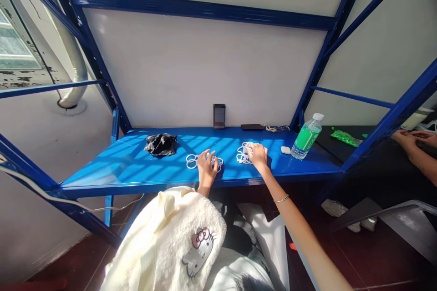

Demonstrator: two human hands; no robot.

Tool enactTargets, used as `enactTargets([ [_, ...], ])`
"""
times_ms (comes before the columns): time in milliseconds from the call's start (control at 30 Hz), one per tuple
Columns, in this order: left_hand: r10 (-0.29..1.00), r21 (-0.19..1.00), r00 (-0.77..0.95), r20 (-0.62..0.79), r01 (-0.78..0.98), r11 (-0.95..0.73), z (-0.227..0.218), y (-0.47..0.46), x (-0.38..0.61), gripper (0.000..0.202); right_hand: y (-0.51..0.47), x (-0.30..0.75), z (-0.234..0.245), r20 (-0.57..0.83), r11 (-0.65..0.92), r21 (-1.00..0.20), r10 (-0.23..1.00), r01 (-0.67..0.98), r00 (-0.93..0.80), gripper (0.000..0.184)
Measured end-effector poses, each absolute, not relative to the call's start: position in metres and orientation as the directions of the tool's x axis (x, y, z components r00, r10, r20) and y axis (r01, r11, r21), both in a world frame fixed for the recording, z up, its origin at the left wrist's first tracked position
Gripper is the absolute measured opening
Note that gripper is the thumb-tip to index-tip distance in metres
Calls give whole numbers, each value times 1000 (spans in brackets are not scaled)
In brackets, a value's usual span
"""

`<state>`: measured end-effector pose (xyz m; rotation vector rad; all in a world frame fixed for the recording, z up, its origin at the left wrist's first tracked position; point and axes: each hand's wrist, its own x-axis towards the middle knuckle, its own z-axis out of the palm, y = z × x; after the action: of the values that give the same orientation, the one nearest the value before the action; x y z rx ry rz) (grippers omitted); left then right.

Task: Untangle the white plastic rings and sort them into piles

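Note:
Two bunches of thin white loops, like rings or hair ties, lie on the blue shelf. My left hand (pixel 206 166) is over the left white loops (pixel 191 161), its fingers curved and apart. Loops show on both sides of that hand, and part of them is hidden under it. At the right pile of white loops (pixel 243 153), my right hand (pixel 258 155) has its fingers curled together on the pile's right edge. The fingertips are partly hidden among the loops. A thin bracelet (pixel 282 198) circles my right wrist.
On the blue shelf (pixel 119 163) are a crumpled black plastic bag (pixel 161 144), an upright phone (pixel 219 116), a flat black device (pixel 251 127), a cable (pixel 273 128), a small white case (pixel 286 150) and a water bottle (pixel 307 137). Another person's hands (pixel 414 141) are at far right.

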<state>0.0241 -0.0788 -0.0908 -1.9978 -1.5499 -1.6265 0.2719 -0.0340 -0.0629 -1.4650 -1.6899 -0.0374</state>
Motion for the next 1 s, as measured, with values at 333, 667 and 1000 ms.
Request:
enactTargets([
  [333,580,343,51,813,763,-548,-86,-85,27,35,-46,277,-29,620,305,-535,775,788,121,26],
  [667,615,288,107,781,812,-507,-93,-81,29,39,-57,269,-12,586,380,-645,802,662,111,33],
  [1000,630,365,-49,775,848,-384,-95,-79,31,25,-63,217,-40,351,375,-895,926,242,-139,49],
])
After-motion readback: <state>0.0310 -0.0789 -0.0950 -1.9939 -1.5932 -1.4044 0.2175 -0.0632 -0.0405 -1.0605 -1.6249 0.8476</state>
